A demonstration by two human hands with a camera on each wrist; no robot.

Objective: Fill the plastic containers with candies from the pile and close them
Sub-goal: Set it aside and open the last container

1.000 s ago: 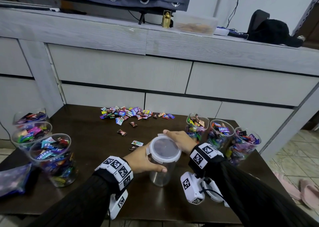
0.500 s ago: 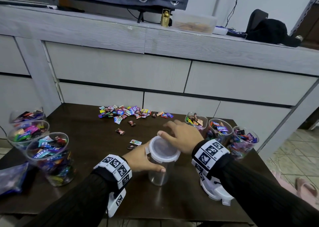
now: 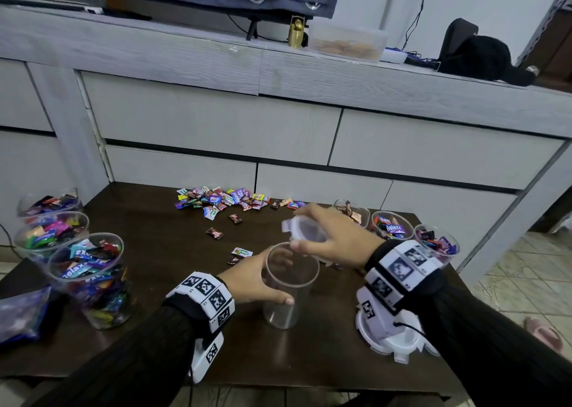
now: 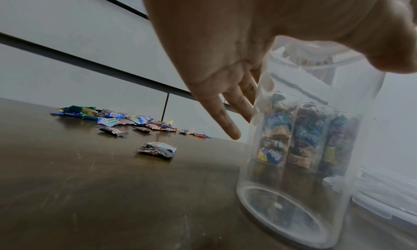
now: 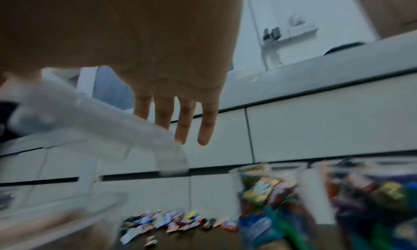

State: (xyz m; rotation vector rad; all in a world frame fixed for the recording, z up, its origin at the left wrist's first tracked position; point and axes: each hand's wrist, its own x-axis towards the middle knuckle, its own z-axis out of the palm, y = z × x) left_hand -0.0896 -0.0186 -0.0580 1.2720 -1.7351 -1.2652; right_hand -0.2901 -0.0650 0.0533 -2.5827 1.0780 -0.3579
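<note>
lid (image 3: 305, 228) now lifted in right grip (image 3: 335, 239), left grip (image 3: 250, 279) round container (image 3: 286, 286) on dark table (image 3: 154, 252)

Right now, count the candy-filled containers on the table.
6. Three along the left edge, three at the right behind the right hand. Others may sit out of frame.

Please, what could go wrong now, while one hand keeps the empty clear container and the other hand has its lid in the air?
1. The right hand holds the translucent white lid tilted, near the open candy-filled containers; a swing might knock one over.
2. The empty clear plastic container is held by the left hand from one side only and may tip.
3. Loose wrapped candies lie close by on the dark wooden table; hands could sweep them off.
</note>
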